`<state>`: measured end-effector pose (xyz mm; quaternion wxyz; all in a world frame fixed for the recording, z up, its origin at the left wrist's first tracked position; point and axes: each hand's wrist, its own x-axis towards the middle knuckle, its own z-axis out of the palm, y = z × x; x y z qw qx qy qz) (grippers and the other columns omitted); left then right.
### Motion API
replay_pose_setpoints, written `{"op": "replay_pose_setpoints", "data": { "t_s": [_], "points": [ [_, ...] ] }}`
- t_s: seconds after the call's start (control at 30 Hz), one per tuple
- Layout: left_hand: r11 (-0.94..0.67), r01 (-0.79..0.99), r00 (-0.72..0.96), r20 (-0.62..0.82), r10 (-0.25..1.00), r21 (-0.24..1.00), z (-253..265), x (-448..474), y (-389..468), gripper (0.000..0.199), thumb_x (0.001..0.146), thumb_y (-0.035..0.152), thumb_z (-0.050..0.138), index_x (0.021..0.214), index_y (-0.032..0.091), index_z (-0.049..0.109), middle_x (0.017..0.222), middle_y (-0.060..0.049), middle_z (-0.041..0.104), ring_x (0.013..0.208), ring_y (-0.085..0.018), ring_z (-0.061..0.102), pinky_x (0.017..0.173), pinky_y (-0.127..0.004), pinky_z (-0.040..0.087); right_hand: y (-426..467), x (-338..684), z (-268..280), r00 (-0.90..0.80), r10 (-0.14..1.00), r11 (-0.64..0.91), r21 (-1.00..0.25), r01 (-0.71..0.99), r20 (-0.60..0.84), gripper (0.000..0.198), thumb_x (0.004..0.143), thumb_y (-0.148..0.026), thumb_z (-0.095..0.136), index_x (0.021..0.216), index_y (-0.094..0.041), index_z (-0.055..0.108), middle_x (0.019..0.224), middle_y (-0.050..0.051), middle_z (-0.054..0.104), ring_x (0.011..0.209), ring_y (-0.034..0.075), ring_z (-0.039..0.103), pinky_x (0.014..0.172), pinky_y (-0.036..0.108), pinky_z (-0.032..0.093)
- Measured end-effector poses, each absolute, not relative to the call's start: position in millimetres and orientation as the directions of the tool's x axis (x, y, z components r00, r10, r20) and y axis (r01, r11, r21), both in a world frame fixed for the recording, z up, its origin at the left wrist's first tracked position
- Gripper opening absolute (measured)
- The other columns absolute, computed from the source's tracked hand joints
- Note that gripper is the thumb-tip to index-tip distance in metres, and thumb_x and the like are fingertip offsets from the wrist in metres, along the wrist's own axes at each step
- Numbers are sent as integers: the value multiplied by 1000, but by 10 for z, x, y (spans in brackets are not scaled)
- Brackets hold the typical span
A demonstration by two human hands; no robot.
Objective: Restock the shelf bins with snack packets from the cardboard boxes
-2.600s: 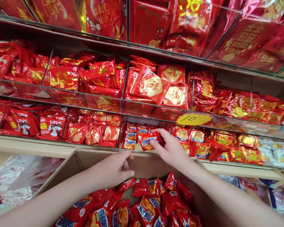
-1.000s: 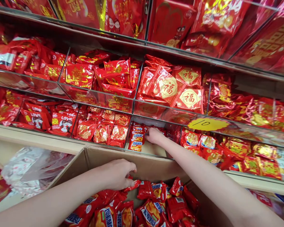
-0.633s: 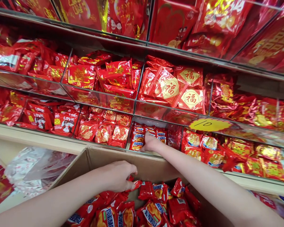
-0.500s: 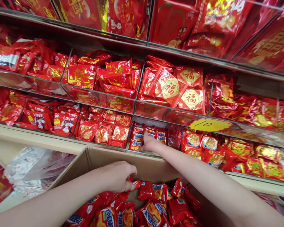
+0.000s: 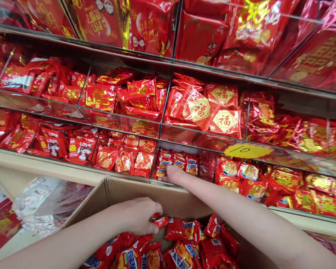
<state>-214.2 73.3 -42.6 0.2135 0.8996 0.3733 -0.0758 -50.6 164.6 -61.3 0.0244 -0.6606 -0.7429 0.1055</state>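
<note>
My left hand [image 5: 144, 215] is inside the cardboard box [image 5: 145, 189], its fingers closed on a small red snack packet [image 5: 161, 222]. Below it lie several loose red packets [image 5: 182, 254] with blue-and-white lettering and orange pictures. My right hand [image 5: 174, 175] reaches over the box's far wall into a bottom-shelf compartment. There it touches the front of upright rows of matching small packets [image 5: 165, 158], with a finger stretched to the left. Its other fingers are partly hidden; I see nothing gripped in it.
Clear dividers and front strips split the shelves into compartments of red packets, among them gold-circle packets [image 5: 198, 109] above. A yellow price tag [image 5: 248, 150] marked 10 hangs right of my right hand. A crumpled plastic bag [image 5: 44, 203] lies left of the box.
My right hand has moved lower and slightly left against the shelved packets, its raised thumb now lowered. My left hand has closed on a packet in the box. The view has tilted slightly upward.
</note>
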Motion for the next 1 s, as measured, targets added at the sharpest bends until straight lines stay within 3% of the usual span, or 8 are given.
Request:
{"op": "replay_pose_setpoints", "data": {
  "t_s": [0.1, 0.33, 0.5, 0.6, 0.77, 1.0],
  "points": [
    [-646, 695, 719, -300, 627, 315, -418, -2138, 707, 34, 64, 40, 54, 95, 26, 58, 84, -3, 62, 73, -22, 57, 61, -30, 43, 1680, -501, -667, -133, 983, 105, -203, 974, -129, 46, 57, -42, 65, 95, -18, 52, 102, 11, 58, 94, 25, 54, 72, 30, 43],
    [-657, 699, 713, -337, 614, 282, -382, -2124, 661, 27, 64, 40, 54, 85, 24, 60, 80, -3, 62, 68, -20, 57, 55, -27, 42, 1721, -512, -688, -80, 980, 30, -258, 966, -184, 67, 53, -34, 68, 112, -14, 42, 104, 12, 57, 91, 22, 56, 69, 27, 45],
    [-652, 707, 705, -344, 620, 273, -379, -2124, 676, 27, 63, 39, 55, 85, 24, 59, 79, -3, 62, 66, -20, 57, 53, -26, 40, 1709, -518, -677, -104, 975, 50, -261, 964, -198, 54, 52, -30, 68, 101, -15, 51, 101, 11, 59, 88, 22, 57, 67, 26, 44],
    [-671, 689, 722, -338, 604, 273, -373, -2122, 681, 25, 64, 38, 55, 83, 23, 59, 76, -2, 62, 64, -19, 57, 51, -26, 39, 1696, -508, -669, -108, 982, 67, -247, 967, -154, 51, 51, -29, 69, 97, -15, 51, 98, 11, 59, 87, 23, 57, 66, 26, 44],
    [-686, 681, 728, -344, 593, 257, -370, -2119, 684, 24, 64, 38, 54, 81, 23, 59, 74, -2, 62, 63, -20, 57, 51, -26, 39, 1679, -486, -613, -36, 999, 35, -223, 974, -1, 58, 57, -24, 66, 107, -12, 38, 97, 16, 58, 92, 27, 55, 71, 32, 42],
    [-663, 701, 704, -401, 586, 262, -327, -2132, 662, 29, 63, 39, 55, 87, 24, 60, 78, -3, 64, 64, -20, 57, 51, -26, 40, 1710, -473, -622, 5, 999, 9, -277, 961, 49, 63, 57, -35, 68, 104, -11, 33, 93, 16, 59, 90, 27, 56, 71, 32, 42]
  ]
}}
